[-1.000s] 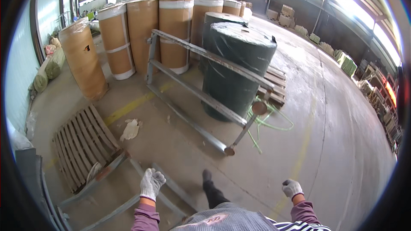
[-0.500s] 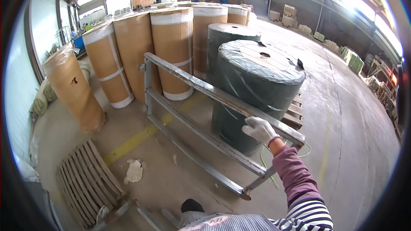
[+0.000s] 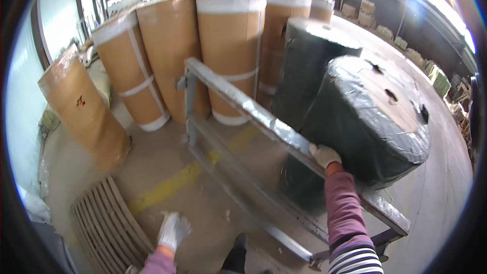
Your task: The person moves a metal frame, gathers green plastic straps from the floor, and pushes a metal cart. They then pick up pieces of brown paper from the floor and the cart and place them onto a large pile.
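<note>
My right hand (image 3: pixel 325 156), in a white knit glove, is closed over the top rail of a grey metal frame (image 3: pixel 248 105). The frame slants from the middle of the view down to the lower right, with two lower bars near the floor. Just beyond it stands a large roll in dark green wrapping (image 3: pixel 370 122), its pale top showing a core hole. My left hand (image 3: pixel 173 229), also gloved, hangs over the floor at the lower left, slightly blurred. Its fingers are apart and nothing is in them.
Several tall brown-wrapped rolls (image 3: pixel 231 45) stand behind the frame; another brown roll (image 3: pixel 83 106) leans at the left. A second dark green roll (image 3: pixel 312 66) is farther back. A slatted wooden pallet (image 3: pixel 109 228) lies at the lower left, near a yellow floor line (image 3: pixel 167 193).
My left hand has come into view at the lower left. My right hand stays on the rail. The frame and dark rolls appear farther right and larger in the view.
</note>
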`<action>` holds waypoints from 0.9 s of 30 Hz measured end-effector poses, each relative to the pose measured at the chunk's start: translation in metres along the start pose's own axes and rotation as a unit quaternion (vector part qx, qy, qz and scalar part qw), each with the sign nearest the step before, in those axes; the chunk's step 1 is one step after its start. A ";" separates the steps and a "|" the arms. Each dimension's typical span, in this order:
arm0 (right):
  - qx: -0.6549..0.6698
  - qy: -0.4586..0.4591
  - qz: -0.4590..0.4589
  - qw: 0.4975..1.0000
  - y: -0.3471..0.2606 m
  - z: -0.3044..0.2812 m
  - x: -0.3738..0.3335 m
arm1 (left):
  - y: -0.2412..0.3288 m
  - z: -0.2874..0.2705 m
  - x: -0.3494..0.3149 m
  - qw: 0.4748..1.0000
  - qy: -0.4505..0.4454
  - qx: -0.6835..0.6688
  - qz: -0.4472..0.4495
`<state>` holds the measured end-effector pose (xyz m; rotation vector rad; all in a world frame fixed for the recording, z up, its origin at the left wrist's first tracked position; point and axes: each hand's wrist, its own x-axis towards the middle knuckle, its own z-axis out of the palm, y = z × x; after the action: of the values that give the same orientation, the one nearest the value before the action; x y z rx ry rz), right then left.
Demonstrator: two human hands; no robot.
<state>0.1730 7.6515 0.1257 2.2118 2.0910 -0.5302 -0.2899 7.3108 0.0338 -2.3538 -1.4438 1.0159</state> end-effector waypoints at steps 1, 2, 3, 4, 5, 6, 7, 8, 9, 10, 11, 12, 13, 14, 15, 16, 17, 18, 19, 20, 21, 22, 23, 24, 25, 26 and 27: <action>-0.006 -0.026 0.006 1.000 0.003 0.008 -0.009 | -0.028 -0.044 0.036 0.997 -0.040 0.035 0.048; -0.031 -0.026 -0.091 0.995 -0.009 0.000 -0.022 | -0.045 -0.045 0.058 0.999 0.019 0.043 0.026; -0.056 -0.021 -0.183 0.981 -0.018 -0.015 -0.031 | -0.062 -0.069 0.081 0.999 0.045 0.028 -0.002; -0.064 -0.028 -0.190 0.979 -0.032 -0.019 -0.055 | -0.062 -0.034 0.126 0.990 0.114 0.063 -0.063; 0.069 -0.129 -0.194 0.970 -0.015 -0.001 -0.060 | -0.067 -0.043 0.137 0.991 0.110 0.056 -0.050; 0.201 -0.221 -0.192 0.935 0.004 0.021 -0.068 | -0.082 -0.062 0.150 0.916 0.018 0.400 0.034; 0.155 -0.290 -0.204 0.922 0.037 0.053 -0.090 | -0.097 -0.089 0.168 0.709 -0.061 0.694 0.111; 0.106 -0.361 -0.218 0.901 0.063 0.080 -0.108 | -0.106 -0.110 0.184 0.404 -0.132 0.890 0.164; 0.229 -0.374 -0.188 0.879 0.036 0.075 -0.146 | -0.105 -0.117 0.190 0.044 -0.188 0.962 0.194; 0.349 -0.372 -0.151 0.847 0.004 0.069 -0.188 | -0.100 -0.097 0.190 0.057 -0.216 0.963 0.150; 0.339 -0.378 -0.113 0.854 0.005 0.099 -0.202 | -0.095 -0.074 0.186 0.070 -0.246 0.961 0.106; 0.330 -0.383 -0.071 0.860 0.008 0.127 -0.216 | -0.090 -0.088 0.167 0.099 -0.243 0.957 0.123; 0.327 -0.388 -0.081 0.858 -0.012 0.118 -0.225 | -0.088 -0.031 0.165 0.134 -0.220 0.962 0.093; 0.280 -0.421 -0.067 0.860 -0.029 0.097 -0.237 | -0.081 -0.030 0.152 0.104 -0.242 0.954 0.142; 0.231 -0.448 -0.055 0.862 -0.039 0.080 -0.247 | -0.075 -0.038 0.139 0.075 -0.263 0.944 0.186; 0.254 -0.362 -0.106 0.890 -0.031 0.086 -0.260 | -0.067 -0.047 0.129 0.082 -0.260 0.945 0.181; 0.245 -0.363 -0.116 0.891 -0.027 0.082 -0.267 | -0.057 -0.058 0.117 0.090 -0.258 0.946 0.177; 0.261 -0.370 -0.071 0.888 -0.022 0.074 -0.279 | -0.048 -0.087 0.098 0.186 -0.244 0.934 0.185; 0.268 -0.385 -0.037 0.882 -0.021 0.062 -0.295 | -0.025 -0.054 0.095 0.198 -0.292 0.920 0.172; 0.247 -0.399 -0.048 0.882 -0.015 0.050 -0.314 | -0.012 -0.085 0.079 0.191 -0.268 0.930 0.162; 0.265 -0.389 0.003 0.883 -0.012 0.034 -0.329 | 0.007 -0.091 0.075 0.193 -0.280 0.917 0.209; 0.287 -0.374 0.054 0.880 -0.012 0.028 -0.334 | 0.011 -0.114 0.065 0.190 -0.287 0.908 0.239; 0.266 -0.378 0.036 0.886 0.008 0.040 -0.342 | 0.018 -0.112 0.068 0.197 -0.270 0.910 0.246; 0.326 -0.343 0.050 0.880 0.049 0.067 -0.346 | 0.017 -0.129 0.056 0.210 -0.278 0.908 0.234; 0.389 -0.307 0.063 0.866 0.069 0.078 -0.342 | 0.019 -0.125 0.045 0.179 -0.276 0.916 0.232; 0.381 -0.310 0.047 0.870 0.065 0.071 -0.334 | 0.021 -0.126 0.040 0.193 -0.295 0.908 0.224; 0.342 -0.303 0.019 0.889 0.054 0.059 -0.345 | 0.030 -0.124 0.022 0.205 -0.310 0.901 0.225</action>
<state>0.2047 7.3004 0.1562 1.9206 1.6535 -1.9021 -0.1826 7.3362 0.1021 -0.1859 0.8612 1.8771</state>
